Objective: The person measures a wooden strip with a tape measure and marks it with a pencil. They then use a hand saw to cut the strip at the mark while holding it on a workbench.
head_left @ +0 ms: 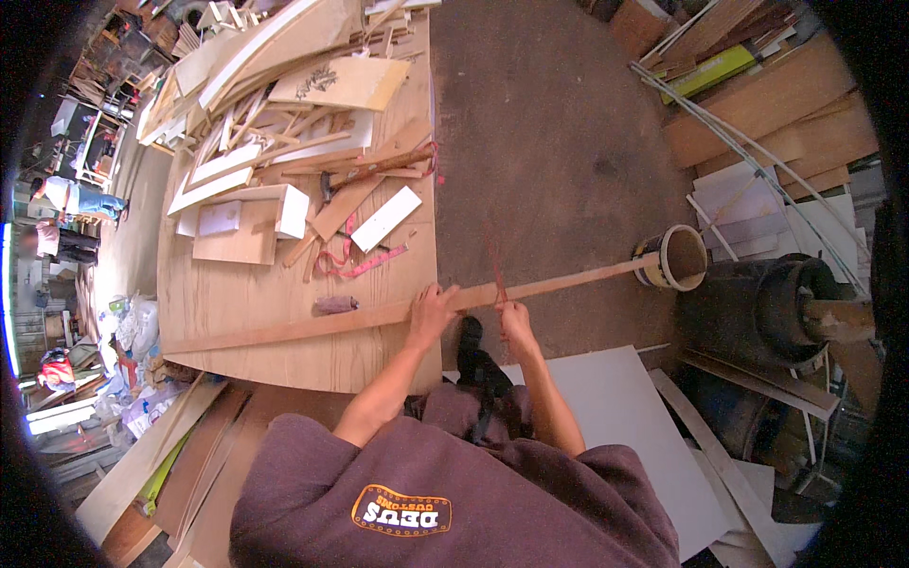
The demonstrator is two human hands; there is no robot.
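Observation:
A long, narrow wooden board lies across the worktable and reaches out past its right edge. My left hand grips the board near that edge, its fingers over the wood. Just beyond the table, my right hand is closed on a thin reddish handsaw, seen nearly edge-on and blurred. The saw crosses the board; how deep its blade sits I cannot tell. A small brown block lies beside the board, and a pink measuring tape curls farther back.
Wood offcuts are heaped on the far table, near a white panel and an open wooden box. The board's far end reaches a bucket on the right. White sheets lie by my legs. Two people stand far left.

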